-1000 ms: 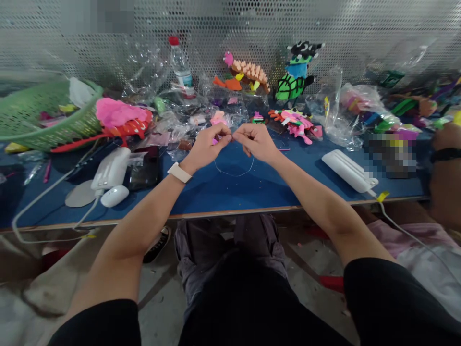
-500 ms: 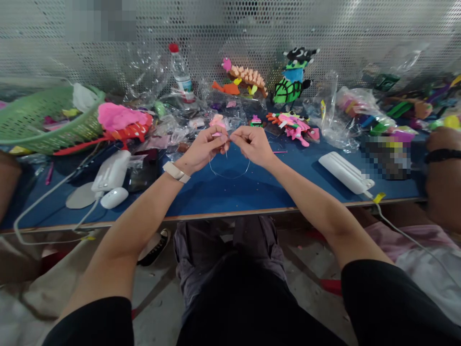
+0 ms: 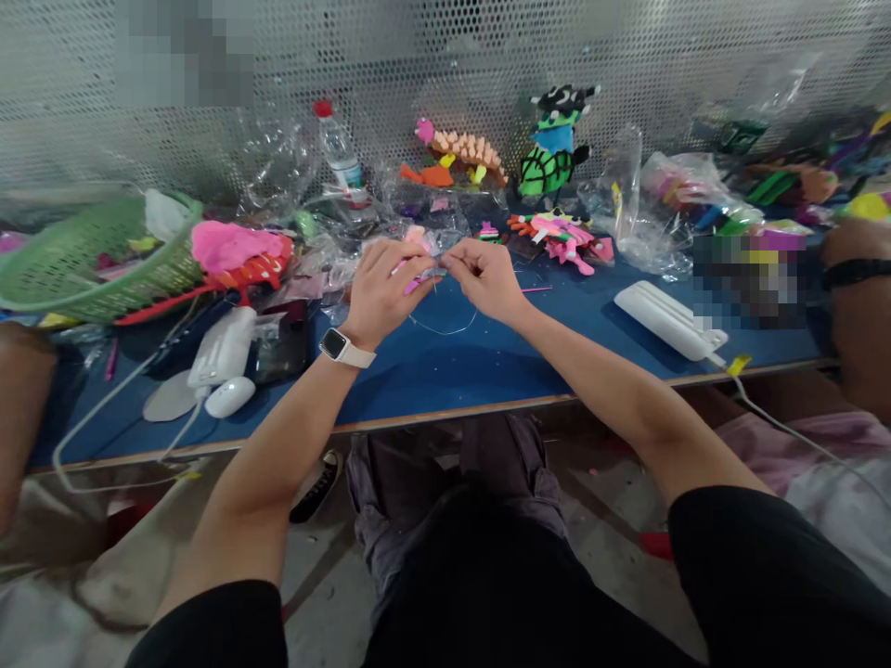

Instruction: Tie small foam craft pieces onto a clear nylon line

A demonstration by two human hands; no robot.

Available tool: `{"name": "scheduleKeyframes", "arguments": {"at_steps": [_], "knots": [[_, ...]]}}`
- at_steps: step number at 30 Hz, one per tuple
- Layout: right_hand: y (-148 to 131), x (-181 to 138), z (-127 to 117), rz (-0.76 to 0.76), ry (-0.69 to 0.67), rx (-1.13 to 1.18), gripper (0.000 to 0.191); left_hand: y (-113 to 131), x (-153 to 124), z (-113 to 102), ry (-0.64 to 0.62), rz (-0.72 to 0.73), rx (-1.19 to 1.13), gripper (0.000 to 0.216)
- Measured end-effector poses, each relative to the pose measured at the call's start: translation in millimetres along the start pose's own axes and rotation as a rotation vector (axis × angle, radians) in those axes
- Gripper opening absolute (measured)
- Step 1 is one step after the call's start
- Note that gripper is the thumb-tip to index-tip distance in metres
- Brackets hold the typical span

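Leftward of strand (image 3: 446, 332), basket (image 3: 83, 295) with scraps (image 3: 143, 245).

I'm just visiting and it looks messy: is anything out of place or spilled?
Mostly clutter: crumpled clear plastic lies strewn among the modelled figures, and light specks dot the blue tabletop, like crumbs. The bottle appears to lean left, though the wide view may cause that. Nothing looks plainly damaged.

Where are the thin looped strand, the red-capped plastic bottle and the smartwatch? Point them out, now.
Thin looped strand (image 3: 447, 333): head view, lowest bend of its loop.
Red-capped plastic bottle (image 3: 338, 148): head view, clear body above the label.
Smartwatch (image 3: 335, 345): head view, dark screen.
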State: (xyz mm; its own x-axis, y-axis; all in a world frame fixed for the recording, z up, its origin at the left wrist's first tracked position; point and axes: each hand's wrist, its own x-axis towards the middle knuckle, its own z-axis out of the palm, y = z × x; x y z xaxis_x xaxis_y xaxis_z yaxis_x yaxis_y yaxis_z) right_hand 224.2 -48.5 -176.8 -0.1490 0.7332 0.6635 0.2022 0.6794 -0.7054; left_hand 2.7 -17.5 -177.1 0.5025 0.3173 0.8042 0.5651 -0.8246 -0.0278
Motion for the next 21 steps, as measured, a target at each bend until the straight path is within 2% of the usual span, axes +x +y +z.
{"name": "scheduleKeyframes", "arguments": {"at_steps": [4, 9, 14, 18, 21], "knots": [[1.9, -1.3, -0.4, -0.091, 0.004, -0.053, 0.029, -3.1, -0.7, 0.5, 0.049, 0.051, -0.020, 0.028], [-1.0, -2.8, 0.1, -0.130, -0.034, -0.137, 0.028, 5.7, 1.8, -5.7, 0.075, -0.019, -0.138, 0.021], [-0.4, -2.9, -1.8, -0.166, -0.081, -0.243, 0.031, 16.3, 9.2, -7.6, 0.125, -0.265, -0.402, 0.028], [1.8, -3.5, -4.0, -0.171, -0.139, -0.302, 0.029, 5.2, 11.9, 1.3, 0.018, -0.443, -0.704, 0.043], [0.7, -4.5, -2.6, -0.185, -0.161, -0.275, 0.028, -3.9, 9.9, 9.3, -0.060, -0.545, -0.837, 0.043]]}}
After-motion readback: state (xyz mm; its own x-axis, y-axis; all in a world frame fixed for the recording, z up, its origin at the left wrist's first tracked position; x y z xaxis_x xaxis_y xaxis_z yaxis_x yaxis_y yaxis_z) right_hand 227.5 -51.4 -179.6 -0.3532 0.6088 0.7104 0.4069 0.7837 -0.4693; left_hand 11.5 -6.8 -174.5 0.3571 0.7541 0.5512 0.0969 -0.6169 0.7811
